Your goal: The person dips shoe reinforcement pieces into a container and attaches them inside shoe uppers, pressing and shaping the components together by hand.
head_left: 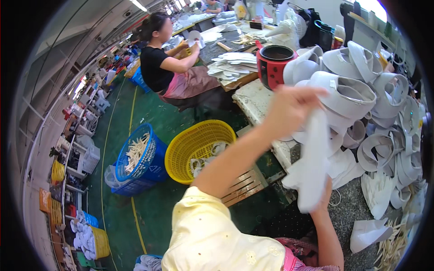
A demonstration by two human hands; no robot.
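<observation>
A long, pale white piece (313, 158), flat and blurred by motion, hangs upright between my hands above the workbench. At its top end, the fingers of my left hand (289, 110) are closed on it in a pinch. My right hand (323, 195) grips it lower down, with part of the fingers hidden behind the piece. Flat white pieces (344, 168) lie fanned on the bench just beside it. To the right, many white curved bands (346, 92) are heaped in loops, and one folded white piece (368, 235) lies nearer me.
A red pot (273, 65) stands at the bench's far end, near stacked white sheets (233, 63). On the green floor are a yellow basket (181, 149) and a blue basket (149, 158) of pale strips. A co-worker (162, 63) sits beyond, handling a white piece.
</observation>
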